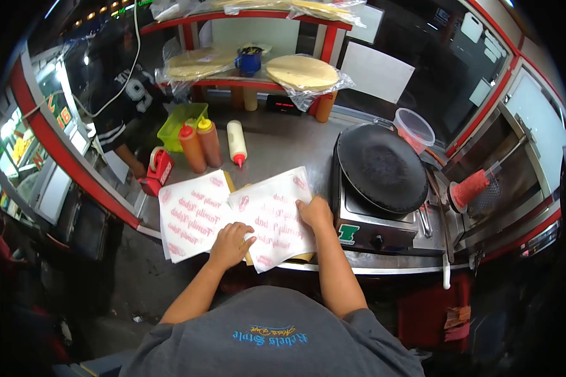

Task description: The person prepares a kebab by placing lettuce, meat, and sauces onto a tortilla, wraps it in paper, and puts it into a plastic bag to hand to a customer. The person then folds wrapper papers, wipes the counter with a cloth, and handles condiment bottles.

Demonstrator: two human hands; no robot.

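Gripping the right edge of a printed sheet, the right hand is closed, its thumb lying over the paper. The left hand has its fingers loosely bent at the sheet's lower left side; whether it pinches the paper I cannot tell. The sheet lies tilted at the front of the metal desk, just beside a paper stack with similar red lettering. Behind the stack stand a red-capped bottle and a yellow-capped bottle, touching or nearly so, while a white bottle lies near them. Another person's hand is at the red tape dispenser. To the right, a black pan sits on a stove.
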